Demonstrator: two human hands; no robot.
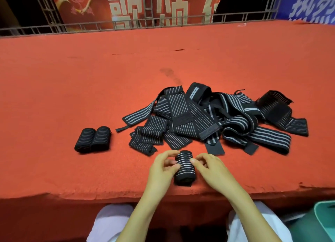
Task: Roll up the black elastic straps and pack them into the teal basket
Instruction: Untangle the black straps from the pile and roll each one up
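Note:
A rolled black strap with white stripes [184, 167] lies near the front edge of the red table [72, 96]. My left hand [164, 166] pinches its left side with curled fingers, and my right hand [211, 169] pinches its right side. Behind it sprawls a loose pile of unrolled black elastic straps [213, 116]. Two finished rolls [93, 139] lie side by side to the left. A corner of the teal basket [324, 221] shows at the bottom right, below table level.
The red felt cloth hangs over the front edge just below my hands. A metal railing [126, 24] and red and blue banners stand behind the far edge. My knees in pale trousers [108, 223] sit under the table.

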